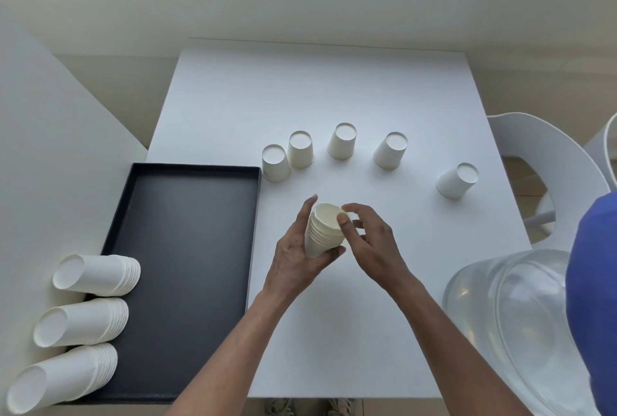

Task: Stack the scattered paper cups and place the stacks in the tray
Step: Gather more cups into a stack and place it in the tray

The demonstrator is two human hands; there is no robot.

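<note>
My left hand point(293, 255) grips a stack of white paper cups point(322, 235) held upright, mouth up, above the middle of the white table point(334, 88). The fingers of my right hand point(370, 242) curl over the stack's rim, thumb on the top cup. Several single cups stand upside down in an arc behind: one point(275, 163) beside the tray, others point(300, 150), point(342, 142), point(390, 152), and one point(457, 182) at the right. A black tray point(187, 182) lies at the left, with three stacks lying on their sides along its left edge: point(96, 275), point(81, 322), point(63, 379).
A large clear water bottle with a blue cap point(521, 325) stands at the near right, close to my right forearm. A white chair point(547, 175) sits beyond the table's right edge. A white wall panel runs along the left of the tray.
</note>
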